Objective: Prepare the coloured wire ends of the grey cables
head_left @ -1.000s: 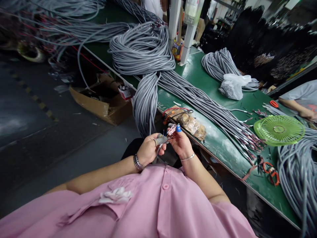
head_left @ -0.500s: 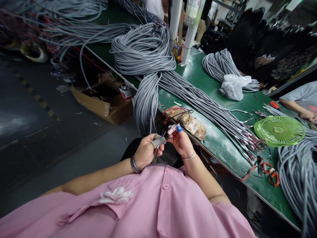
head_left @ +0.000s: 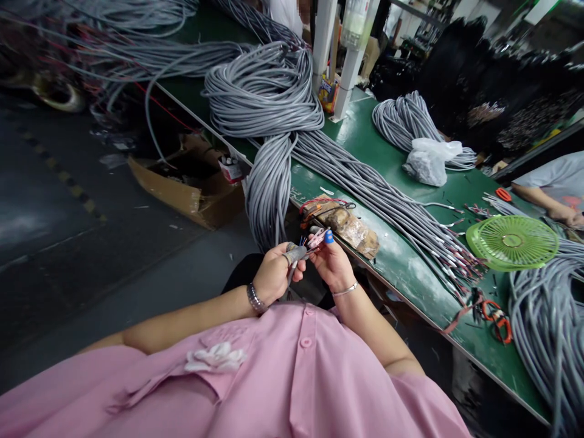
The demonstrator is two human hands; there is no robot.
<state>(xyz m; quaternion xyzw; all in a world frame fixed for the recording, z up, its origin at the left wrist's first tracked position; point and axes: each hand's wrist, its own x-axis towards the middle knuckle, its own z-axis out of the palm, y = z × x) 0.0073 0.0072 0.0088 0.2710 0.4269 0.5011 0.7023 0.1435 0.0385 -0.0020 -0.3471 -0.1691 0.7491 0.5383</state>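
In front of my shirt, my left hand [head_left: 274,272] is closed around the end of a grey cable [head_left: 291,277]. What looks like grey wrapping covers its thumb. Thin coloured wires [head_left: 303,241], some of them blue, fan out past the thumb. Close beside it, my right hand [head_left: 332,261] pinches at the wire ends, its fingertips wrapped, one in blue. The exact wires between those fingers are too small to make out. Just beyond my hands, a brown taped block [head_left: 349,225] lies on the edge of the green table [head_left: 387,234].
Grey cable coils [head_left: 264,91] and a long bundle [head_left: 365,182] lie across the table. To the right are a green fan [head_left: 511,241], orange-handled scissors [head_left: 497,319] and another person's arm [head_left: 541,198]. A cardboard box [head_left: 182,194] stands on the floor at left.
Both hands stay close together, with my left hand turned slightly and its thumb nearer the right fingers. The right hand has shifted a little left.
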